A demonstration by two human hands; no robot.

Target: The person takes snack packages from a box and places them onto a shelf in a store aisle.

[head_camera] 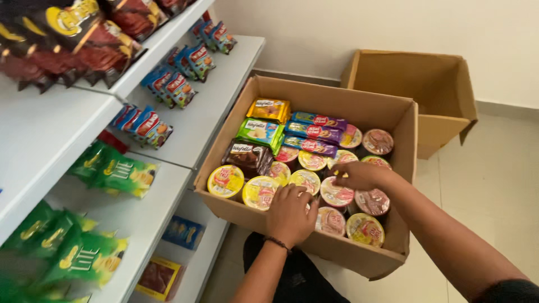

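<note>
An open cardboard box (359,106) rests on my lap, packed with several round lidded cups (225,181) and flat snack packets (259,132). My left hand (291,215), a dark band at its wrist, reaches down among the cups at the box's near side, fingers curled over one whose lid is hidden. My right hand (359,175) lies over the cups in the middle of the box, fingers bent onto a pink-lidded cup (336,194). Whether either hand has lifted a cup is unclear.
White shelves (216,95) run along the left, carrying blue biscuit packs (168,85), green chip bags (115,171) and dark red bags (84,45) on top. A second cardboard box (426,84) stands open by the wall on a tiled floor (494,185).
</note>
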